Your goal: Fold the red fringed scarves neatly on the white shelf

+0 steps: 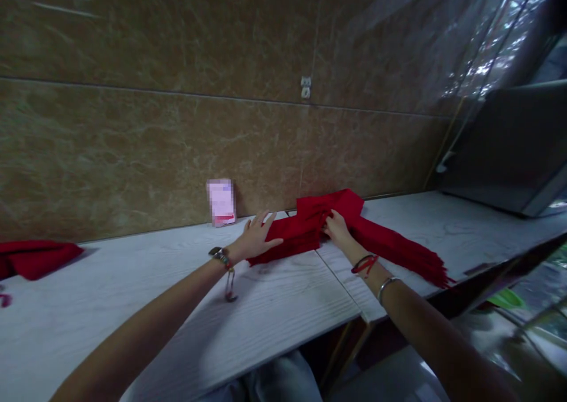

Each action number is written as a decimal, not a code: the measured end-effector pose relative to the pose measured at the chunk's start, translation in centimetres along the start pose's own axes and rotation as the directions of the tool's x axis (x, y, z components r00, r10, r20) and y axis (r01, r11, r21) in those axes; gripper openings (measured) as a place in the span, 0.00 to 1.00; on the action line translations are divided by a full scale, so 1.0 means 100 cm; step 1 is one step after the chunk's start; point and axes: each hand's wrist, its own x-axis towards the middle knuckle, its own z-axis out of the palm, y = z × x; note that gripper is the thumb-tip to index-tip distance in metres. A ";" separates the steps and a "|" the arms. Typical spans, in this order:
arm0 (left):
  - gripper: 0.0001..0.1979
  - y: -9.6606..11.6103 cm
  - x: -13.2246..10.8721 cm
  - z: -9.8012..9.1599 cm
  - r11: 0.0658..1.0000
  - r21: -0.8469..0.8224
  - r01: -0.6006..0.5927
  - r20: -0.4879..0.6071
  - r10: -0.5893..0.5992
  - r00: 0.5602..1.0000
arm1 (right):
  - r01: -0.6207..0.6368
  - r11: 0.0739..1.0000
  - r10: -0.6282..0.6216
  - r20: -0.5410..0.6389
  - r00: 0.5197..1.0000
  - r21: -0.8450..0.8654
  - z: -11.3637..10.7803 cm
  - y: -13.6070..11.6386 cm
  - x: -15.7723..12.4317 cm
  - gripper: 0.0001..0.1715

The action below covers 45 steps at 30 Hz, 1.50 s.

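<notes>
A red scarf (390,244) with a fringed right end lies across the white table, folded over itself in the middle. My left hand (257,238) has its fingers spread and rests at the left end of the scarf, over the cloth's edge. Near the overlapping folds, my right hand (337,228) is closed on the scarf with thumb and fingers pinched together. The cloth between those fingers is partly hidden.
A blurred pink-and-white phone-like object (222,202) leans against the tiled wall (133,154). Another red cloth (39,257) lies at the far left of the white table (110,307). A large dark box-shaped object (509,148) stands at the right. Two tabletops meet at a seam.
</notes>
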 end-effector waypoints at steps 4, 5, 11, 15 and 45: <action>0.41 -0.028 -0.025 0.009 1.000 0.007 0.003 0.110 -0.003 0.994 | -0.076 0.991 0.077 -0.008 0.997 0.113 0.002 -0.001 0.002 0.08; 0.40 -0.032 -0.026 0.009 1.000 0.005 -0.017 0.128 0.016 0.992 | -0.077 0.987 0.079 -0.010 0.997 0.139 0.003 -0.005 0.004 0.09; 0.32 -0.028 -0.014 0.011 0.998 0.053 -0.026 0.168 0.017 0.986 | -0.055 0.973 0.065 -0.036 0.997 0.224 0.000 -0.019 0.018 0.12; 0.30 -0.023 -0.008 0.012 0.997 0.078 -0.020 0.172 0.007 0.985 | -0.069 0.974 0.081 -0.048 0.996 0.215 -0.010 -0.009 0.014 0.10; 0.44 -0.010 0.032 0.020 0.942 0.225 -0.250 0.340 0.165 0.926 | -0.044 0.988 0.065 -0.140 0.988 0.151 -0.041 0.002 0.013 0.12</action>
